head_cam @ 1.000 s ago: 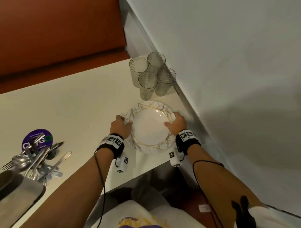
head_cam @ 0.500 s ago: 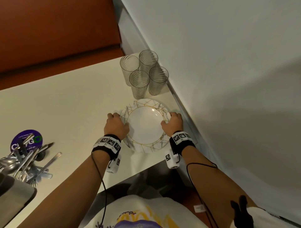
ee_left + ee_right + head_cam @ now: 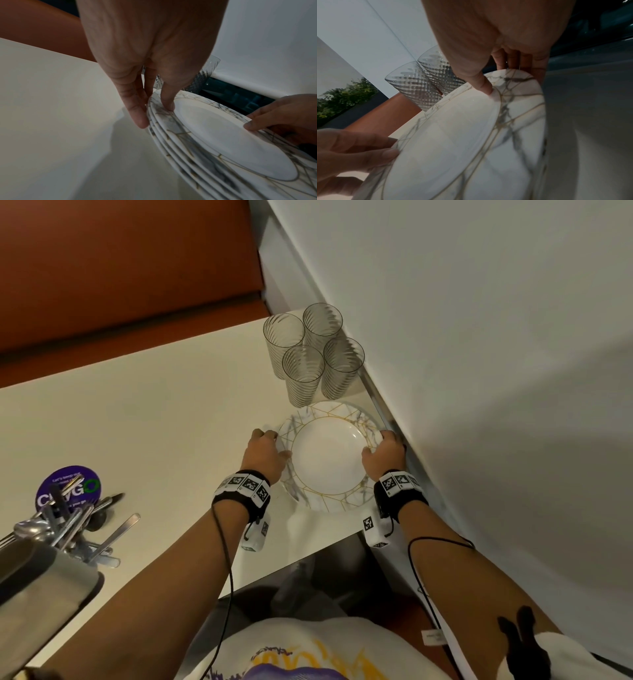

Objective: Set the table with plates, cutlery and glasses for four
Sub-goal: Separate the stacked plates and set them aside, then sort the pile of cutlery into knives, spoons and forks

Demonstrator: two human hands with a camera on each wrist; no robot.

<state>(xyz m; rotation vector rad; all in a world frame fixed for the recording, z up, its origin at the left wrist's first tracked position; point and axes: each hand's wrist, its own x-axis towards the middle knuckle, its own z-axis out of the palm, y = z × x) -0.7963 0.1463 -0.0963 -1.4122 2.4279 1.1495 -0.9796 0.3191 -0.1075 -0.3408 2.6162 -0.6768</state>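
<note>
1. Gripping the plates point(image 3: 328, 460) from both sides, your left hand point(image 3: 265, 455) has its thumb on the top rim and its fingers point(image 3: 135, 112) curled down the stack's edge.
2. Your right hand point(image 3: 383, 455) pinches the opposite rim, thumb on top, fingers behind the edge.
3. The stack sits near the table's point(image 3: 137, 419) near right corner, close to the wall point(image 3: 479, 371).
4. The left wrist view shows at least four round, glossy plate rims layered together; you can't tell the exact count. Each has a plain white centre and a marbled grey border crossed by thin gold lines.
5. Four glasses point(image 3: 313, 354) stand clustered just beyond the plates; they are clear, tall and spiral-ribbed.
6. Metal cutlery point(image 3: 68, 529) lies bunched in a steel holder point(image 3: 37, 583) at far left, too tangled to count, beside a round purple sticker point(image 3: 70, 487).
7. The table is smooth and cream-coloured.
</note>
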